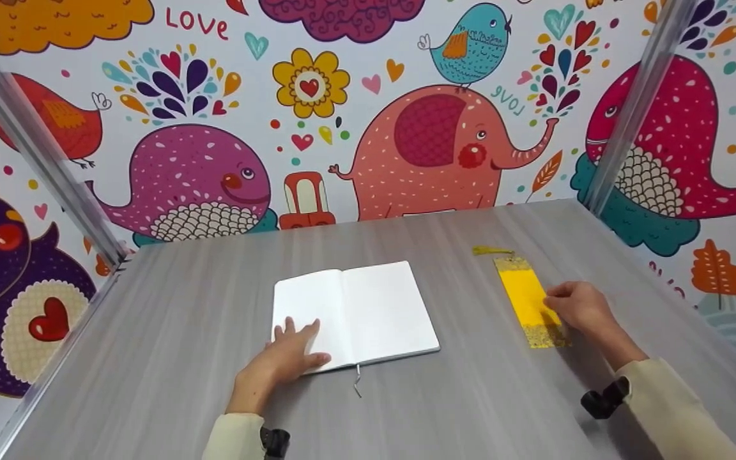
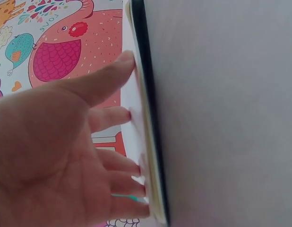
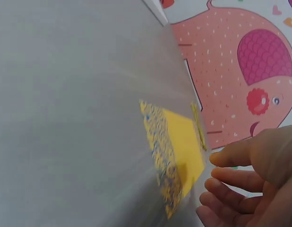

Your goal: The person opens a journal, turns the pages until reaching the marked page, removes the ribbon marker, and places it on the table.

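An open notebook (image 1: 387,313) with blank white pages lies on the table, its thin ribbon (image 1: 358,382) trailing past the near edge. Across the lower left page rests my left hand (image 1: 288,351), fingers spread; the left wrist view shows its fingertips on the page and the dark cover (image 2: 148,85) below. To the right lies a yellow bookmark (image 1: 521,297) with glittery ends and a yellow tassel (image 1: 492,250) at its far end. My right hand (image 1: 582,310) is at the bookmark's right edge, its thumb and forefinger slightly apart with no grip showing in the right wrist view.
The grey wood-grain table (image 1: 470,396) runs back to a wall (image 1: 317,147) printed with cartoon animals. Metal posts (image 1: 636,108) stand at the table's two back corners. A dark wrist device (image 1: 604,399) is on the right sleeve.
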Tool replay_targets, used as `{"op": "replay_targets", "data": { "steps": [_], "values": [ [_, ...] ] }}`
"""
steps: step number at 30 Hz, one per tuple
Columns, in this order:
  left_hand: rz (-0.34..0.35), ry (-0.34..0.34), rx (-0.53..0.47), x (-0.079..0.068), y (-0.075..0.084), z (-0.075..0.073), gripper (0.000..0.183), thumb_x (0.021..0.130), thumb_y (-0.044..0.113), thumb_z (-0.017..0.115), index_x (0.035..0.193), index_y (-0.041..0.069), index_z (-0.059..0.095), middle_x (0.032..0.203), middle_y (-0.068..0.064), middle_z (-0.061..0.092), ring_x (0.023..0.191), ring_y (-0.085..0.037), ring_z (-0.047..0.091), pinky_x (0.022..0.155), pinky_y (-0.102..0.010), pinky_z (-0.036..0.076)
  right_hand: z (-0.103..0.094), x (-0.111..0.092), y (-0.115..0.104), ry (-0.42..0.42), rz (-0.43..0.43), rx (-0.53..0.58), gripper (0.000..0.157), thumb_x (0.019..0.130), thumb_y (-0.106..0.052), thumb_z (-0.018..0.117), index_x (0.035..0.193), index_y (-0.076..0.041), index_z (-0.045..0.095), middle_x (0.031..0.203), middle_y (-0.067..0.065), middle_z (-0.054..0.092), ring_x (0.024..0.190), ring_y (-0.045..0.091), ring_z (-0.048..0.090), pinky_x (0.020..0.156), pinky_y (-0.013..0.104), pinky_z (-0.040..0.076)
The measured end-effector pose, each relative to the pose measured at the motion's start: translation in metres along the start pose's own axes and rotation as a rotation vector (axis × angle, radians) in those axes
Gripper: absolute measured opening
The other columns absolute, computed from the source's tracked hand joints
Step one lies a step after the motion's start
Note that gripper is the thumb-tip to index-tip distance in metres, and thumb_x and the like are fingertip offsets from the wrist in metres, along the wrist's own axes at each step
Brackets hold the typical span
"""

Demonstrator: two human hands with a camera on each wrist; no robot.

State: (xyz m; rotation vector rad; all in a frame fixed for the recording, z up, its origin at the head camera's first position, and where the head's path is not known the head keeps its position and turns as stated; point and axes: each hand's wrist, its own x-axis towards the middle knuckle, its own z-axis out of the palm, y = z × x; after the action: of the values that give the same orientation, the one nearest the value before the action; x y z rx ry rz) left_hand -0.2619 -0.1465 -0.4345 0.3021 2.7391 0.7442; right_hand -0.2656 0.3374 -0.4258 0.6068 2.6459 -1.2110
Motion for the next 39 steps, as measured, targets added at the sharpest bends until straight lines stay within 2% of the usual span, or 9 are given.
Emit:
{"op": "replay_targets", "data": {
  "steps": [4,7,11,16,20,26,32,39],
  "values": [
    [-0.001,-0.001,0.033,0.0,0.001,-0.002,0.069,0.095,0.033,0.067,0.154,0.008,0.039,0.159,-0.041,0.014,0.148,-0.061,0.011,0.112,-0.078,0.016,0.01,-0.007,-0.017,0.008,-0.02,-0.008,0.044,0.102,-0.019,0.055,0.14,0.002,0.053,0.141,0.027,0.048,0.11,0.035,0.051,0.104,0.044,0.048],
    [-0.006,-0.006,0.032,0.0,0.002,-0.003,0.069,0.096,0.033,0.067,0.154,0.009,0.039,0.16,-0.04,0.013,0.148,-0.059,0.011,0.114,-0.075,0.017,0.019,-0.014,-0.028,0.025,-0.1,-0.026,0.043,0.102,-0.02,0.055,0.139,0.002,0.055,0.142,0.028,0.049,0.114,0.037,0.052,0.104,0.047,0.047],
    [-0.018,0.0,0.018,0.001,0.004,-0.003,0.07,0.095,0.033,0.068,0.154,0.011,0.039,0.161,-0.038,0.01,0.15,-0.058,0.008,0.116,-0.073,0.017,0.03,-0.023,-0.042,0.026,-0.214,-0.047,0.044,0.1,-0.023,0.058,0.136,0.003,0.058,0.139,0.028,0.055,0.112,0.034,0.056,0.093,0.042,0.05],
    [-0.024,0.02,0.007,0.001,0.005,-0.005,0.07,0.094,0.032,0.069,0.154,0.011,0.04,0.162,-0.037,0.009,0.15,-0.057,0.006,0.116,-0.073,0.018,0.05,-0.03,-0.061,0.0,-0.283,0.01,0.042,0.098,-0.019,0.06,0.134,0.003,0.06,0.133,0.024,0.063,0.103,0.026,0.061,0.081,0.03,0.052],
    [-0.023,0.03,-0.002,0.001,0.005,-0.004,0.068,0.094,0.03,0.069,0.153,0.011,0.041,0.162,-0.038,0.007,0.15,-0.056,0.006,0.116,-0.072,0.021,0.068,-0.035,-0.072,-0.023,-0.311,0.082,0.039,0.098,-0.014,0.059,0.133,0.005,0.06,0.127,0.024,0.066,0.098,0.028,0.065,0.078,0.028,0.055],
    [-0.015,0.072,-0.02,0.001,0.004,-0.002,0.063,0.095,0.026,0.069,0.15,0.008,0.046,0.16,-0.04,0.004,0.149,-0.06,0.006,0.114,-0.072,0.024,0.095,-0.04,-0.084,-0.05,-0.331,0.177,0.037,0.098,-0.011,0.059,0.131,0.006,0.06,0.122,0.024,0.068,0.099,0.03,0.068,0.076,0.029,0.058],
    [-0.022,0.129,0.003,0.003,0.003,-0.002,0.057,0.094,0.023,0.069,0.146,0.005,0.051,0.158,-0.042,0.014,0.144,-0.065,0.014,0.113,-0.072,0.027,0.113,-0.037,-0.089,-0.131,-0.299,0.305,0.039,0.099,-0.012,0.059,0.134,0.006,0.057,0.127,0.024,0.066,0.11,0.032,0.068,0.086,0.036,0.06],
    [-0.104,0.214,-0.001,0.001,0.004,-0.003,0.061,0.094,0.024,0.07,0.147,0.002,0.049,0.155,-0.046,0.015,0.141,-0.063,0.026,0.11,-0.069,0.034,0.127,-0.033,-0.087,-0.195,-0.244,0.429,0.042,0.1,-0.015,0.056,0.136,0.007,0.054,0.131,0.025,0.063,0.115,0.032,0.066,0.093,0.044,0.059]
  ]
}}
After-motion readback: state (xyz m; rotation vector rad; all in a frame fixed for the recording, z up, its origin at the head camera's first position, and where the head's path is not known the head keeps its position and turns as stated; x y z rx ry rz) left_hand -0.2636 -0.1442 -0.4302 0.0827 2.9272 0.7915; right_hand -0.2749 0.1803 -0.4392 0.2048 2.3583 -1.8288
